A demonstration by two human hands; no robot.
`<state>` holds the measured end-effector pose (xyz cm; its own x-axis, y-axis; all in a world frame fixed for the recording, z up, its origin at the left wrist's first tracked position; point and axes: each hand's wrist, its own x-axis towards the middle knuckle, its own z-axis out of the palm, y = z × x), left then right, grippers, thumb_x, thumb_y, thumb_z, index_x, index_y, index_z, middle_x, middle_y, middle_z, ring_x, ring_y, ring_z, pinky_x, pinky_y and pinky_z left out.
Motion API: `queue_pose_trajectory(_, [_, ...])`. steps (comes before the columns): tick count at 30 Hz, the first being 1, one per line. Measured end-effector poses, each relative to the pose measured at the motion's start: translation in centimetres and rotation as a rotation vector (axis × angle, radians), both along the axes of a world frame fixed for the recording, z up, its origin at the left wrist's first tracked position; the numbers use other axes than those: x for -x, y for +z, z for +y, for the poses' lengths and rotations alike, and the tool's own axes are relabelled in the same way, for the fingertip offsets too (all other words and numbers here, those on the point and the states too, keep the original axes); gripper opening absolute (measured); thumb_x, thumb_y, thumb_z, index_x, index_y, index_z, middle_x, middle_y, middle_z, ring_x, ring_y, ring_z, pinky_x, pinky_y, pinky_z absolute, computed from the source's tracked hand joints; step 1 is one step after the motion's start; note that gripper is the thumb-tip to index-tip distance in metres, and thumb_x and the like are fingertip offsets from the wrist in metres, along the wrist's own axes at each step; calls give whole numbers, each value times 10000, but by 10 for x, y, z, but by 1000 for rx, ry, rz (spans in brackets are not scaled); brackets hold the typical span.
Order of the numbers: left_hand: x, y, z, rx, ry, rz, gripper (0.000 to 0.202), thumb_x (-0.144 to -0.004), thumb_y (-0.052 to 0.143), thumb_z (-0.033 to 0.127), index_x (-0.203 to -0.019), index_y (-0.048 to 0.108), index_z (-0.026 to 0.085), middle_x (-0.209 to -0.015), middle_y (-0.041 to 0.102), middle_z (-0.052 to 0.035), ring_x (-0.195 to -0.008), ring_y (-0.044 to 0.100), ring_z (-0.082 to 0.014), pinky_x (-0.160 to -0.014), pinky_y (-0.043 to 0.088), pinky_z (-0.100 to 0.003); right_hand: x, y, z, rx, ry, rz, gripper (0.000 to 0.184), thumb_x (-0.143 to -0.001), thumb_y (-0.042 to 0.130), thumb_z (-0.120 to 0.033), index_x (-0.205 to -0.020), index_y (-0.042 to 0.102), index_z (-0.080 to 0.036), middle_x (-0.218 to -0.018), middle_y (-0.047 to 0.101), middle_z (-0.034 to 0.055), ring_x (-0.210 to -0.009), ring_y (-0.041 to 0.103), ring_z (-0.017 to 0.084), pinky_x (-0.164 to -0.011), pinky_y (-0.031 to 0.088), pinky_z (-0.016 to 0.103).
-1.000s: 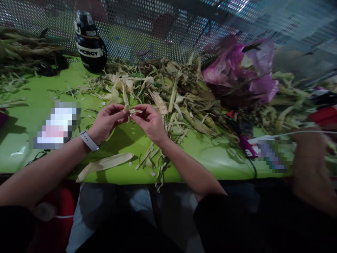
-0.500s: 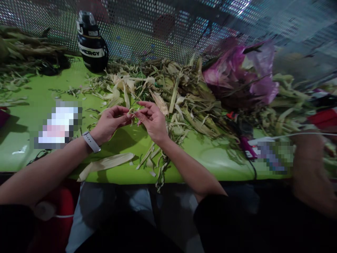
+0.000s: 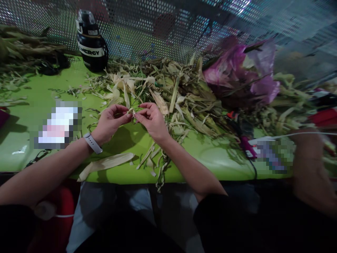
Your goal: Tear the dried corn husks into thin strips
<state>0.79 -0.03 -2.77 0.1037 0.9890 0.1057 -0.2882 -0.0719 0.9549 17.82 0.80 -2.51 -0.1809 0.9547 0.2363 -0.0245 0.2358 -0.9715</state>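
Green tabletop (image 3: 218, 156) is stretching beneath the left hand (image 3: 110, 121) and right hand (image 3: 155, 124), while a dried husk heap (image 3: 195, 102) is crowding the space just beyond them. Farther right of both, a pink plastic bag (image 3: 234, 70) is slumping; beyond and left, a black bottle (image 3: 92, 52) is standing. Nearer the person, a flat husk leaf (image 3: 105, 165) is lying. Nearly meeting, both hands are pinching a thin pale strip (image 3: 131, 110) between them; less is showing than a second ago, suggesting closer, finer handling.

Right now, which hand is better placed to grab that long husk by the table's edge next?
Probably the left hand: it looks nearer the long husk than the right hand.
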Motion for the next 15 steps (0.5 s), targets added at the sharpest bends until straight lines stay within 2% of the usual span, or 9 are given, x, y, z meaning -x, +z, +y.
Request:
queue_pose_trajectory(5, [1, -2, 1, -142, 26, 156, 353, -667, 851, 327, -884, 636, 149, -812, 666, -10, -750, 650, -109, -752, 553, -249, -3, -4, 6, 33, 64, -27, 462, -743, 756, -437, -1034, 468, -222, -730, 622, -53, -661, 606, 101, -687, 517, 268])
queue_pose_trajectory(11, [2, 0, 1, -302, 46, 333, 356, -707, 814, 404, -886, 642, 148, -839, 684, -46, -785, 664, -149, -772, 574, -290, -5, -5, 4, -30, -3, -57, 482, -761, 737, -501, -1053, 450, -247, -819, 611, -19, -735, 609, 122, -695, 522, 284])
queue_pose_trajectory(15, [2, -2, 1, -352, 50, 411, 359, -737, 786, 427, -898, 635, 144, -864, 686, -61, -815, 669, -158, -769, 587, -291, -4, -7, 3, -65, -11, -90, 445, -798, 702, -462, -1093, 441, -255, -868, 598, -3, -776, 609, 131, -719, 535, 295])
